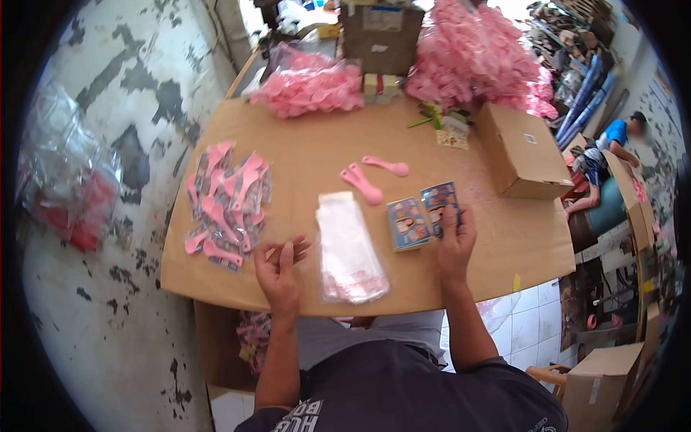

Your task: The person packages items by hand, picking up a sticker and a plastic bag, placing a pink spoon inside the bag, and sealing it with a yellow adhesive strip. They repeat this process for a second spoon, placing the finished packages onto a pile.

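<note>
My right hand (456, 248) grips a blue printed card (438, 199) with the thumb on its face. Just left of that card, a stack of similar cards (408, 223) lies on the table. My left hand (279, 272) hovers near the front edge, fingers loosely bent and apart, holding nothing. Between my hands lies a pile of clear plastic bags (351, 248). Beyond the bags rest loose pink scoops (386, 166). To the left is a heap of pink scoops packed in clear bags with cards (227, 198).
Large bags of pink scoops (309, 85) and a pink heap (471, 54) stand at the back beside a brown box (381, 39). A closed cardboard box (520, 151) sits at the right edge. Another person (612, 147) works farther right. A peeling wall (122, 151) is on the left.
</note>
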